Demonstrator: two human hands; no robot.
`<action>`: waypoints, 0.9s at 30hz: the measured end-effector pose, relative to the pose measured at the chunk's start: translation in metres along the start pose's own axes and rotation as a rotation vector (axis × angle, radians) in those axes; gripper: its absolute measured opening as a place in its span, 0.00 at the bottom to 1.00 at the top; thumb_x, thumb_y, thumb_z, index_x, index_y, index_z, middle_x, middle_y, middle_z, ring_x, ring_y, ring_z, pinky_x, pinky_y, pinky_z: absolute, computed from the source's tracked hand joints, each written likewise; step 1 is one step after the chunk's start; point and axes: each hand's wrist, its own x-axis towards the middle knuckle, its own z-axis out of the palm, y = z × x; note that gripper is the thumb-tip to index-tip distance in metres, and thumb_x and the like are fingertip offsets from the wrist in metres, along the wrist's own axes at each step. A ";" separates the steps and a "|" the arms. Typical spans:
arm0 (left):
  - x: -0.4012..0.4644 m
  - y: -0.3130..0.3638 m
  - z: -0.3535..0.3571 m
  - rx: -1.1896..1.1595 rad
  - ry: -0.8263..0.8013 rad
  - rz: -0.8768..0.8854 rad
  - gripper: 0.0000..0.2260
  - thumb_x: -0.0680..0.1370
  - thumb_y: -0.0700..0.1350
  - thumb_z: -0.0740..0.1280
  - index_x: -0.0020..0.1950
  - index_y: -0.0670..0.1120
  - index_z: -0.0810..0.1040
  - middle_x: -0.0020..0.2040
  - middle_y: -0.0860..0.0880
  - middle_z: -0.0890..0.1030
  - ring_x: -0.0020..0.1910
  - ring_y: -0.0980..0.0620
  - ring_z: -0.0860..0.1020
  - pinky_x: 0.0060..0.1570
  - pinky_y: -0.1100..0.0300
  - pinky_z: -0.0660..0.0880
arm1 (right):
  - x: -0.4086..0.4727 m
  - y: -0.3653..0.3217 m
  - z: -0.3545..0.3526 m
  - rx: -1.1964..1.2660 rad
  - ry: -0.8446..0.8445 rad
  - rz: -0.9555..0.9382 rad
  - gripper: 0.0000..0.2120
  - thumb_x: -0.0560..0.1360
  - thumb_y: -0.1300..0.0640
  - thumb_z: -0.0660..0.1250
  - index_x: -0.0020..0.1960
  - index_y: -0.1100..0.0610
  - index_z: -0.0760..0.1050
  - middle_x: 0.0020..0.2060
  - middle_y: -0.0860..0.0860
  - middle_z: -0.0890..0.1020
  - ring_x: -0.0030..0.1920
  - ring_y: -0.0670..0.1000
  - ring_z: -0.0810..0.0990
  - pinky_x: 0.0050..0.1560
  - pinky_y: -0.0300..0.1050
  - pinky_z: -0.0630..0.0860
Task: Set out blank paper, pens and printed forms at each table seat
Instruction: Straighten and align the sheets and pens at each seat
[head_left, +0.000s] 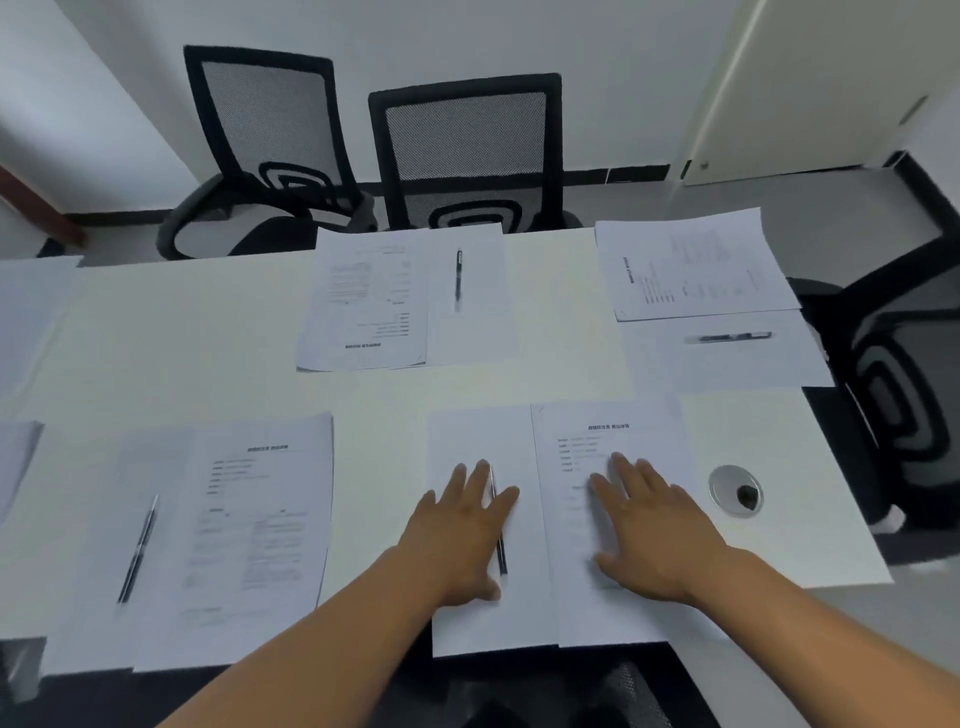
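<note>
Pens (138, 550): four | forms (613, 519): four | hands flat, left (460, 530) perhaps touching pen, right (649, 530) released

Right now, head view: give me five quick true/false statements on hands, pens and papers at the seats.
1. The left hand lies flat over a dark slim pen on a blank white sheet. True.
2. The right hand grips a pen. False: it rests open on the printed white form.
3. The far middle seat's black pen lies on paper. True.
4. The round silver cable grommet is covered by paper. False: it lies bare on the white table.
5. The near-left seat lacks a pen. False: a dark pen lies there.
</note>
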 end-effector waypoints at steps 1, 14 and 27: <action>0.003 -0.001 0.005 0.002 -0.002 -0.006 0.55 0.75 0.60 0.79 0.88 0.56 0.43 0.88 0.43 0.34 0.88 0.36 0.37 0.84 0.36 0.56 | 0.003 0.000 0.005 -0.001 0.002 -0.001 0.45 0.81 0.35 0.62 0.87 0.50 0.43 0.86 0.56 0.38 0.86 0.63 0.41 0.83 0.62 0.56; 0.016 0.000 0.021 -0.025 0.034 -0.031 0.54 0.78 0.52 0.80 0.89 0.56 0.41 0.88 0.41 0.33 0.88 0.35 0.37 0.80 0.41 0.65 | 0.023 0.005 0.035 0.036 -0.035 -0.015 0.51 0.80 0.33 0.63 0.86 0.44 0.30 0.83 0.55 0.26 0.84 0.64 0.30 0.84 0.67 0.49; 0.015 0.002 0.021 -0.049 0.068 -0.047 0.55 0.78 0.49 0.80 0.89 0.58 0.41 0.88 0.43 0.33 0.88 0.37 0.37 0.75 0.43 0.72 | 0.033 -0.003 0.035 0.043 -0.037 -0.044 0.51 0.80 0.34 0.63 0.86 0.44 0.30 0.83 0.55 0.25 0.84 0.64 0.28 0.83 0.70 0.47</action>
